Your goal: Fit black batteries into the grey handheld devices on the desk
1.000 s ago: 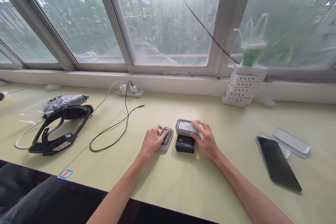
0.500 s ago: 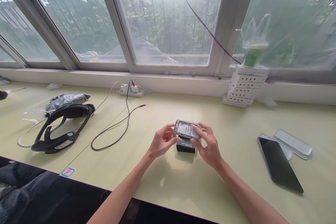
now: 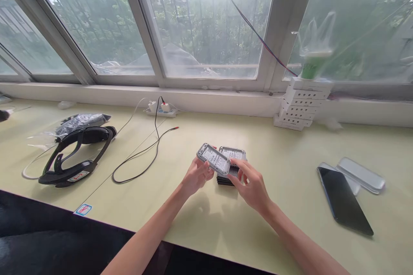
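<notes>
A small silver device with an open battery bay and printed labels inside point(image 3: 211, 157) is held up and tilted over the table. My left hand point(image 3: 196, 177) is closed around its left and lower side. The fingers of my right hand point(image 3: 254, 182) grip its right end. Just behind, a second device of the same kind point(image 3: 238, 154) shows its open bay; what it rests on is hidden. Below lies a stack of black batteries point(image 3: 225, 181), partly covered by the held device and my right hand.
At right, a black phone point(image 3: 345, 202) overlaps pale flat covers point(image 3: 361, 175). A black headset point(image 3: 77, 159) sits at left beside a looped cable point(image 3: 135, 176) and a power strip point(image 3: 161, 113). White boxes point(image 3: 301, 105) stacked by the window carry a green cup point(image 3: 311, 65).
Both hands have lifted one silver device off to the left and tilted it. The second device behind it and more of its bay now show.
</notes>
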Demonstrator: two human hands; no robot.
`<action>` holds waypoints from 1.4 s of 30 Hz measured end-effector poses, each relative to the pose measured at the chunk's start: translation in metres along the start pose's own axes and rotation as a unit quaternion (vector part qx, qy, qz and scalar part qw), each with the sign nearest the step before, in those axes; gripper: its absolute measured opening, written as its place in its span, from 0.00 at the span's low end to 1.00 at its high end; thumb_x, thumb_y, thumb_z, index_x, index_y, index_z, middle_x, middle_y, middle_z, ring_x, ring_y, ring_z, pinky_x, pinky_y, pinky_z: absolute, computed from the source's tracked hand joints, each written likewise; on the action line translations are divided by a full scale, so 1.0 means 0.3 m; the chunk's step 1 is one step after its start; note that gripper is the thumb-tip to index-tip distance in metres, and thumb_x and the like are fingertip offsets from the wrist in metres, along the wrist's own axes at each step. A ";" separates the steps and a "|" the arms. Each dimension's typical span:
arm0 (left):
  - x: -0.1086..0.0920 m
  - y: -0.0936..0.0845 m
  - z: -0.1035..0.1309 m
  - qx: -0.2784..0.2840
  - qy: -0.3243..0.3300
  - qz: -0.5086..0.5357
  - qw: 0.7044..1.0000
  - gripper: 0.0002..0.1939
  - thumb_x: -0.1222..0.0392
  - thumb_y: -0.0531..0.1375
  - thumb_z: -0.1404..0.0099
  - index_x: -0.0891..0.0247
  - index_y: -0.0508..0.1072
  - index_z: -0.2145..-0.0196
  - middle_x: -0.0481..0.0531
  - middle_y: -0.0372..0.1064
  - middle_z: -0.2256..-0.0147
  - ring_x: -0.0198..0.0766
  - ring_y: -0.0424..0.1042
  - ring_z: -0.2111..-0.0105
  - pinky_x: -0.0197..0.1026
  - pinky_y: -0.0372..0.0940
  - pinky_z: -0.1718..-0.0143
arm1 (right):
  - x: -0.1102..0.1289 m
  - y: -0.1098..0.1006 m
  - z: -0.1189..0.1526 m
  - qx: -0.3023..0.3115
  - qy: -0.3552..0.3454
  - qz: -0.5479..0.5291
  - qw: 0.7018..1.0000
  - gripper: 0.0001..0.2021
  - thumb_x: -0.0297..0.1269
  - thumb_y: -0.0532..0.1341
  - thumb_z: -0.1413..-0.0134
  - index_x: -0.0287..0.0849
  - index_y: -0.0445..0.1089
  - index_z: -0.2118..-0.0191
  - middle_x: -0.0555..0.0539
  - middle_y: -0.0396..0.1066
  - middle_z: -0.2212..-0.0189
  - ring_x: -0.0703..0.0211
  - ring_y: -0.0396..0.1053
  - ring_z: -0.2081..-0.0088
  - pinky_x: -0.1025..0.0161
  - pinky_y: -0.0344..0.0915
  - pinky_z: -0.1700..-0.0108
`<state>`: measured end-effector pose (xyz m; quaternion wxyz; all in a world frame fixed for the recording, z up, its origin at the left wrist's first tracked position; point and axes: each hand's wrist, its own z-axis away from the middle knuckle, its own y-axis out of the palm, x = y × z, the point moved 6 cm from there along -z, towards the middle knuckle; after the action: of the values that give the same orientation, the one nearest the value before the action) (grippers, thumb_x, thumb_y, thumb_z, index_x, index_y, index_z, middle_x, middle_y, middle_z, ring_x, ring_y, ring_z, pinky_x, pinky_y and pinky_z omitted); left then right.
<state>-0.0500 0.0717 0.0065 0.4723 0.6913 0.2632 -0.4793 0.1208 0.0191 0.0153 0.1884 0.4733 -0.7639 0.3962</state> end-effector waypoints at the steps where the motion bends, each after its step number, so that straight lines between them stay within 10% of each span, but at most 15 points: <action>1: -0.007 -0.007 0.001 -0.012 0.000 0.009 1.000 0.33 0.45 0.67 0.43 0.61 0.68 0.43 0.54 0.70 0.65 0.29 0.60 0.77 0.33 0.54 0.80 | -0.004 -0.001 0.001 0.002 0.009 0.011 1.000 0.14 0.39 0.59 0.36 0.47 0.70 0.46 0.43 0.76 0.55 0.63 0.65 0.78 0.61 0.70 0.72; 10: -0.011 0.005 0.000 -0.041 -0.069 0.053 0.995 0.32 0.37 0.53 0.34 0.63 0.70 0.43 0.61 0.74 0.57 0.39 0.71 0.69 0.34 0.56 0.81 | -0.046 0.057 0.017 0.092 -0.017 0.134 0.987 0.11 0.36 0.56 0.36 0.46 0.74 0.54 0.45 0.77 0.52 0.50 0.77 0.57 0.57 0.75 0.62; 22: 0.003 0.042 -0.005 -0.006 -0.071 0.056 0.996 0.30 0.42 0.50 0.31 0.68 0.67 0.43 0.62 0.75 0.63 0.43 0.74 0.74 0.38 0.62 0.83 | -0.024 0.066 0.022 0.136 0.009 0.195 0.971 0.15 0.33 0.63 0.46 0.47 0.71 0.52 0.44 0.72 0.54 0.56 0.74 0.70 0.61 0.69 0.72; 42: 0.018 0.034 -0.003 -0.025 -0.056 0.068 0.996 0.27 0.42 0.48 0.30 0.67 0.69 0.47 0.63 0.75 0.60 0.42 0.74 0.75 0.37 0.59 0.82 | -0.019 0.060 0.025 0.120 -0.051 0.274 0.953 0.14 0.30 0.48 0.34 0.44 0.72 0.60 0.45 0.73 0.65 0.65 0.63 0.81 0.66 0.49 0.81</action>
<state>-0.0391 0.0677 0.0058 0.5350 0.6679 0.2005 -0.4770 0.1086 0.0207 -0.0007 -0.0252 0.2842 -0.8198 0.4964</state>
